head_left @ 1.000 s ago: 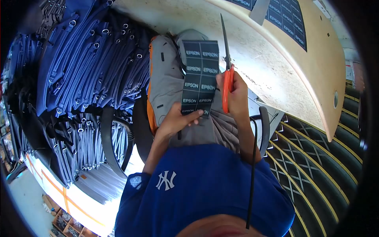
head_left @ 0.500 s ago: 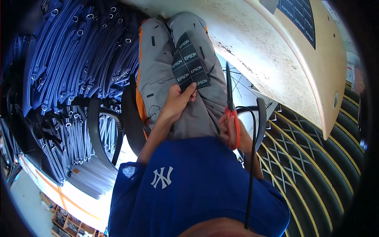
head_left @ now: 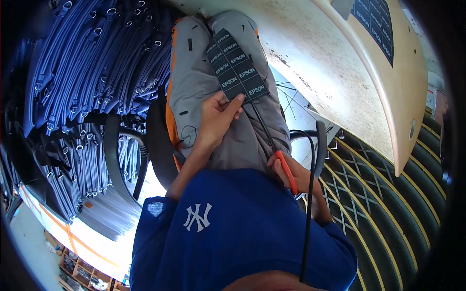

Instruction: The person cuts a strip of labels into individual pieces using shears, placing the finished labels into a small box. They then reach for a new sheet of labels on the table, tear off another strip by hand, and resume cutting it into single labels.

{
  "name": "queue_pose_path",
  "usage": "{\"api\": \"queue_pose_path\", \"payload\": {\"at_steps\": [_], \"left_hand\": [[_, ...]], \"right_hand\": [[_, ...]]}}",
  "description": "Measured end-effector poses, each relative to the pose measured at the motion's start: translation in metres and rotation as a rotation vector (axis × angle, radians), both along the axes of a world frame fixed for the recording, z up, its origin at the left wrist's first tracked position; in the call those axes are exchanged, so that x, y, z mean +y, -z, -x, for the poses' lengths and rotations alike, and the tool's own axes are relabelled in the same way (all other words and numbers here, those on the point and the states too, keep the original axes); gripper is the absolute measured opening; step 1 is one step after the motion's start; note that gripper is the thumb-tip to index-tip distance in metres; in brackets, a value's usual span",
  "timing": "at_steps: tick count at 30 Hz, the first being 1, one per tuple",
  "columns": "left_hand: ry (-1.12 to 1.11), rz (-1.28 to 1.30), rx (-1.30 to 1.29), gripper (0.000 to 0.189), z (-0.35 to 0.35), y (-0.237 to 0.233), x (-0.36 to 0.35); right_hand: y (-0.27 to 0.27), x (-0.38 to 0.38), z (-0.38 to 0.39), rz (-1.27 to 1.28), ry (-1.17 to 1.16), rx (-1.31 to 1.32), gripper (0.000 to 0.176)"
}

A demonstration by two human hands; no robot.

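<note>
My left hand [head_left: 217, 119] pinches the near end of a dark sheet of EPSON labels [head_left: 236, 65], which lies along my grey trouser leg [head_left: 194, 72]. My right hand [head_left: 296, 177] grips orange-handled scissors [head_left: 276, 150] low by my right thigh. Their thin blades point up toward the bottom edge of the label sheet and look closed or nearly so.
A curved wooden table [head_left: 359, 72] runs along the right, with another sheet of dark labels [head_left: 374, 24] on it. Stacks of blue straps with metal rings [head_left: 82, 72] fill the left. A black chair armrest [head_left: 320, 140] and a black cable [head_left: 308, 213] sit beside my right arm.
The scissors have dropped from beside the raised sheet to my right thigh. My left hand has lowered the label sheet onto my leg and turned it further away.
</note>
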State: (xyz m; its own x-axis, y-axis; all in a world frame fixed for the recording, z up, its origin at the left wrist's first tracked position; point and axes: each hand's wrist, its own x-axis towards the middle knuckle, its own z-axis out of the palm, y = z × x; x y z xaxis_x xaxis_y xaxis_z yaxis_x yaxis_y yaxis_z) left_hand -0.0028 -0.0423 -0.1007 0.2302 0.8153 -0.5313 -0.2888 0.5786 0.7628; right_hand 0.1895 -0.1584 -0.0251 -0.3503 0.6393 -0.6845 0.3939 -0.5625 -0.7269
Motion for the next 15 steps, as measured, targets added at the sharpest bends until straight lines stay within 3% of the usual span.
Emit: {"api": "queue_pose_path", "payload": {"at_steps": [4,15], "left_hand": [[0.013,-0.023,-0.006,0.017,0.002,0.002,0.0],[-0.024,-0.043,0.005,0.015,-0.002,-0.008,0.003]], "right_hand": [[0.006,0.002,0.006,-0.119,0.042,0.023,0.032],[0.001,0.01,0.0,-0.041,0.014,0.031,0.035]]}}
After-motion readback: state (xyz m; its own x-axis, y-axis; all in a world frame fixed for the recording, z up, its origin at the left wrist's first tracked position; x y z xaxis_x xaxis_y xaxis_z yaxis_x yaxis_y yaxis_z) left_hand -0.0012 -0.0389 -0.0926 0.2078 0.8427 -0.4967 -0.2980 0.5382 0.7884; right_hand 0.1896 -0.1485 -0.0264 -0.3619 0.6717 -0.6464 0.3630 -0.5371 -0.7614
